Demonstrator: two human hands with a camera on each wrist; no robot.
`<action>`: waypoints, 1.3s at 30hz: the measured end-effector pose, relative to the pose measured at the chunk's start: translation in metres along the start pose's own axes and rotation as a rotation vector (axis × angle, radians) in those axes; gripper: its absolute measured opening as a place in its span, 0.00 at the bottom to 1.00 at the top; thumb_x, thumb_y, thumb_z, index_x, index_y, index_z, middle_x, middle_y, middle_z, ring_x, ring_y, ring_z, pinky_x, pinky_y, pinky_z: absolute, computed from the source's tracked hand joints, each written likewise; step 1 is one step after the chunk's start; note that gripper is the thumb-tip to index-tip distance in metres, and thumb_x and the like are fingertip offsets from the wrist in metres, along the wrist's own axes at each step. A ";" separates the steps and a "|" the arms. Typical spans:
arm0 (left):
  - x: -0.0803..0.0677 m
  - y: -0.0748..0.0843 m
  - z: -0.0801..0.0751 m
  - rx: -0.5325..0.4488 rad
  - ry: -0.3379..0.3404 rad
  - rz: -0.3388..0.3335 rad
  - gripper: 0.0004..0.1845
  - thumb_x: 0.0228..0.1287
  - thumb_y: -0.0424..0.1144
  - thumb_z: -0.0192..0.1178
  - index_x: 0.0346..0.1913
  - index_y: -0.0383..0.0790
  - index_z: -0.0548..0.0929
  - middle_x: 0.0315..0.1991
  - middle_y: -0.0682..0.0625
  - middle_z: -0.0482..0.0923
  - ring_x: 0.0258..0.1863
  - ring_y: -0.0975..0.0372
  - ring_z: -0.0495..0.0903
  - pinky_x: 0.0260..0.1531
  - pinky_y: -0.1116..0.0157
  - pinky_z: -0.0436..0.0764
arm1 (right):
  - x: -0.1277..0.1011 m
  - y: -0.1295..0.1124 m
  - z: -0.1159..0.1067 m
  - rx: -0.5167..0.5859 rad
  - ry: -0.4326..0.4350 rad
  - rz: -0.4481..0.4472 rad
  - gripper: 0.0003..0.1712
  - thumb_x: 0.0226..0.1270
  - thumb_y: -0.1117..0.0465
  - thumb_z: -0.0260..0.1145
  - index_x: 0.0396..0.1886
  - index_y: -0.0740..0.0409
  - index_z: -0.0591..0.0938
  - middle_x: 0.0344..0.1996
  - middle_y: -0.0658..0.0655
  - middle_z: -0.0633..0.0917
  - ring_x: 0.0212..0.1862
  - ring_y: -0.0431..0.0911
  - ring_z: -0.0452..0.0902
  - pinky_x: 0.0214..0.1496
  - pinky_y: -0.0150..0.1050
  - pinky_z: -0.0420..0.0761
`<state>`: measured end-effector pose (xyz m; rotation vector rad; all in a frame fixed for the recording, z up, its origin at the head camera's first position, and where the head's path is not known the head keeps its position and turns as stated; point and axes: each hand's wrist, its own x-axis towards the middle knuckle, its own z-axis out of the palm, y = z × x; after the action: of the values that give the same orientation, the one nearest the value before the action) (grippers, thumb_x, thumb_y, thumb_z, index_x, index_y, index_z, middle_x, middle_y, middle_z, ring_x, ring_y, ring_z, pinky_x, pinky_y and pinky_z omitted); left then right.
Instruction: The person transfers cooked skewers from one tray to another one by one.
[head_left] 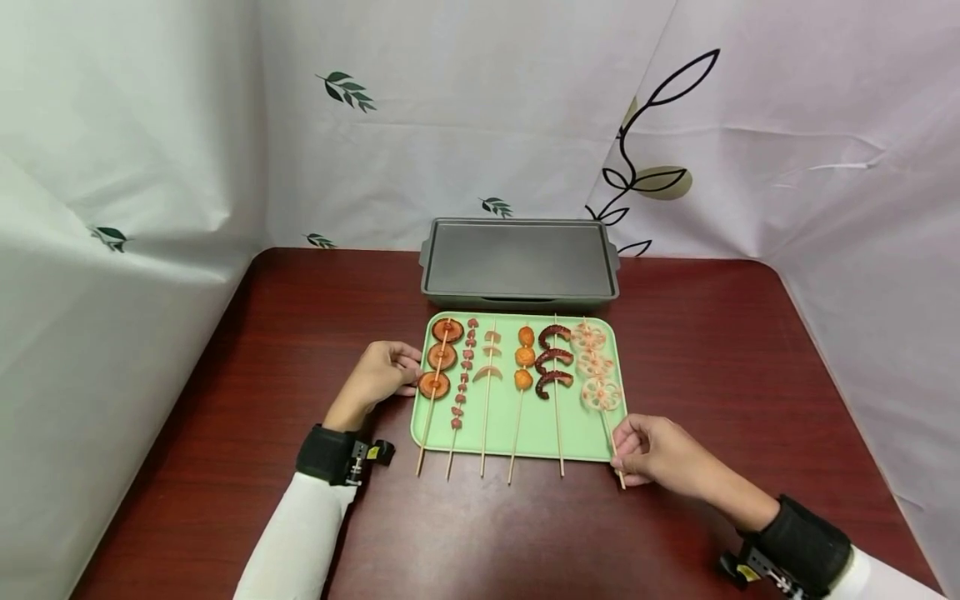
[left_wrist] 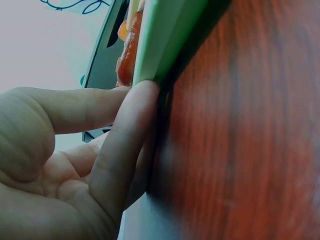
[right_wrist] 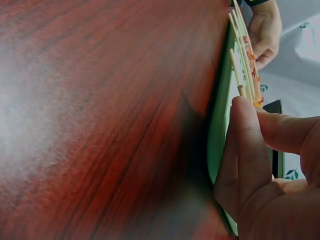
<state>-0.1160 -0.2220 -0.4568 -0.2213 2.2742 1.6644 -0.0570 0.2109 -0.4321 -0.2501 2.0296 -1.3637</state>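
Observation:
A light green tray (head_left: 536,437) lies on the table, with several skewers side by side on it. My left hand (head_left: 378,372) is at the tray's left edge; close up, its thumb and forefinger pinch the tray rim (left_wrist: 157,42). At the tray's front right corner my right hand (head_left: 663,454) pinches the stick end (right_wrist: 241,90) of the lotus root skewer (head_left: 602,394). To its left lie a curled tentacle skewer (head_left: 555,357), an orange ball skewer (head_left: 525,357), a skewer of pale curved slices (head_left: 487,374), a red-piece skewer (head_left: 467,354) and a mushroom skewer (head_left: 442,357).
Behind the tray stands a grey rectangular griddle (head_left: 521,258) with side handles, close to the tray's far rim. The reddish-brown wooden table (head_left: 712,350) extends around both. Pale patterned cloth (head_left: 465,108) hangs behind and at the sides. Stick ends overhang the tray's near rim.

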 end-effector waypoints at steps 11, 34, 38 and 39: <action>0.001 -0.001 0.001 -0.004 0.001 -0.005 0.14 0.69 0.23 0.61 0.55 0.22 0.79 0.38 0.40 0.80 0.30 0.62 0.83 0.30 0.66 0.90 | 0.007 -0.002 -0.005 0.012 0.009 0.039 0.12 0.67 0.73 0.67 0.45 0.77 0.76 0.33 0.60 0.84 0.36 0.47 0.87 0.37 0.39 0.92; -0.002 0.003 0.002 0.006 0.003 0.004 0.14 0.69 0.23 0.57 0.56 0.23 0.79 0.38 0.40 0.81 0.29 0.62 0.84 0.30 0.66 0.90 | 0.011 -0.007 -0.007 -0.469 0.145 -0.111 0.11 0.66 0.59 0.73 0.42 0.60 0.84 0.21 0.47 0.81 0.21 0.37 0.75 0.22 0.32 0.80; -0.001 0.002 0.001 0.013 0.004 0.006 0.14 0.69 0.23 0.58 0.56 0.22 0.79 0.38 0.40 0.81 0.29 0.62 0.84 0.30 0.64 0.91 | 0.010 -0.012 -0.011 -0.606 0.243 -0.178 0.09 0.67 0.59 0.74 0.41 0.57 0.85 0.23 0.42 0.80 0.23 0.32 0.70 0.26 0.28 0.72; -0.001 0.002 0.001 0.016 0.005 0.007 0.14 0.69 0.22 0.58 0.55 0.22 0.79 0.38 0.40 0.81 0.29 0.62 0.84 0.29 0.64 0.91 | 0.010 -0.013 -0.012 -0.626 0.262 -0.190 0.08 0.67 0.59 0.74 0.41 0.57 0.85 0.24 0.41 0.79 0.24 0.31 0.70 0.27 0.28 0.72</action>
<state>-0.1154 -0.2204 -0.4554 -0.2135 2.2933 1.6505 -0.0744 0.2094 -0.4220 -0.5730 2.6762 -0.8560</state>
